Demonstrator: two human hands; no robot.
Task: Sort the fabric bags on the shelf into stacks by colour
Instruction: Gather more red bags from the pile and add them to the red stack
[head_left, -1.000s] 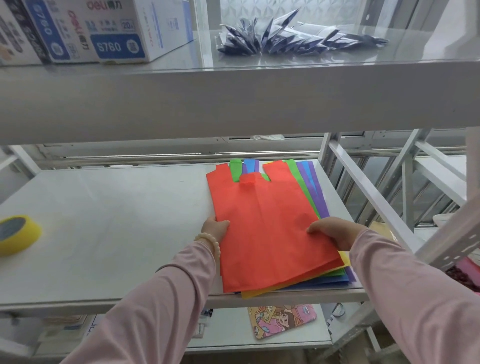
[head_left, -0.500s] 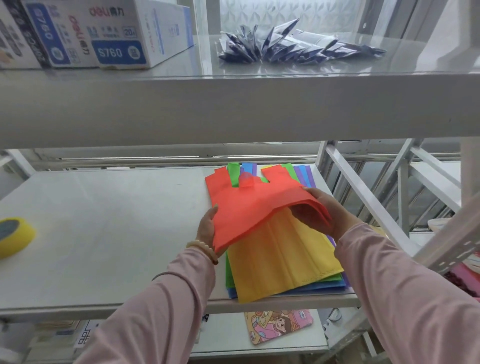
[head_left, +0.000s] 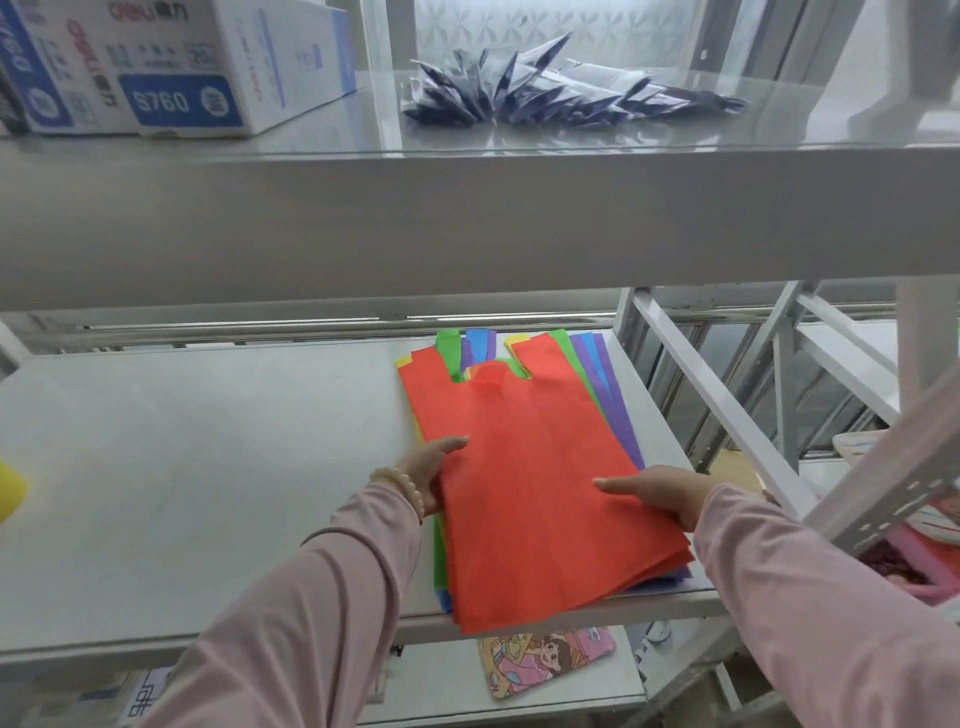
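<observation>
A red fabric bag (head_left: 535, 499) lies flat on top of a mixed pile at the right end of the grey shelf (head_left: 208, 467). Under it, edges of a green bag (head_left: 448, 345), a blue bag (head_left: 592, 353), a purple bag (head_left: 618, 415) and a yellow bag (head_left: 402, 360) stick out. My left hand (head_left: 428, 465) grips the red bag's left edge, thumb on top. My right hand (head_left: 660, 491) holds its right edge the same way. Several red layers show at the lower right corner.
A yellow tape roll (head_left: 10, 488) sits at the shelf's far left. The upper shelf carries a white and blue box (head_left: 156, 67) and dark foil packets (head_left: 545, 93). A white diagonal brace (head_left: 717, 405) runs along the right. A cartoon mat (head_left: 540, 660) lies below.
Half a second ago both hands had the red bag lifted and folded back, baring the yellow bag. Now the red bag lies flat over the pile again.
</observation>
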